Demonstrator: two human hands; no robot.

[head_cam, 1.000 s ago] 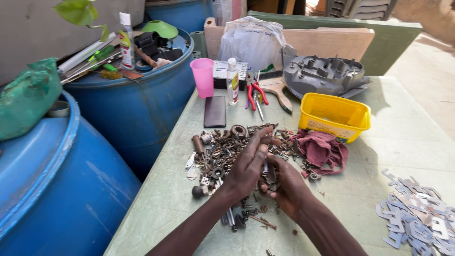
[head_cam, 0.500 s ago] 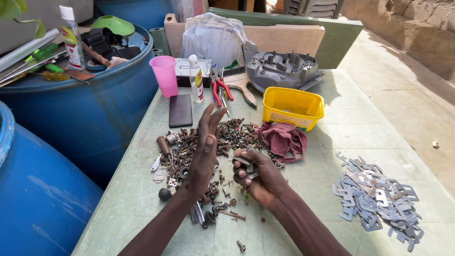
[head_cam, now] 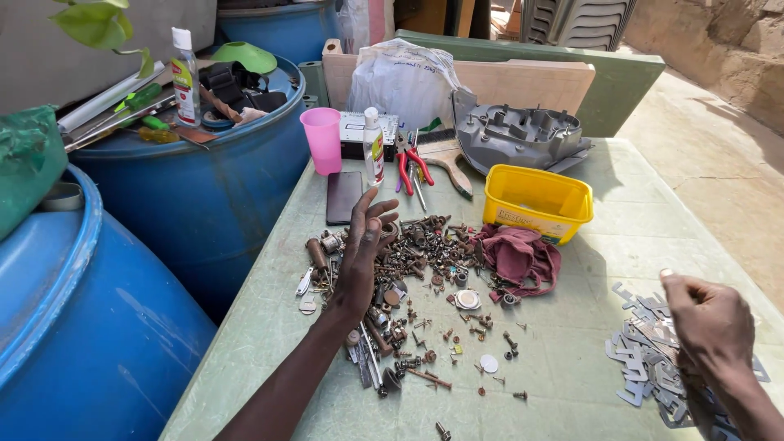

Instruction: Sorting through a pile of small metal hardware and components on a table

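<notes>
On the green table [head_cam: 572, 359], the left hand [head_cam: 363, 253] is laid flat with fingers spread over a heap of rusty screws, nuts and small fittings [head_cam: 416, 261]; nothing is seen pinched in it. At the near right, the right hand [head_cam: 709, 322] is held loosely curled above a pile of flat grey metal plates [head_cam: 645, 367]; whether a piece is enclosed cannot be told. A maroon rag [head_cam: 518, 255] and a yellow tub [head_cam: 535, 200] are set just right of the heap, a dark phone [head_cam: 343, 198] and a pink cup [head_cam: 324, 140] beyond it. Loose screws near the front edge could be swept off by the left forearm, and sharp plate edges could nick fingers.
</notes>
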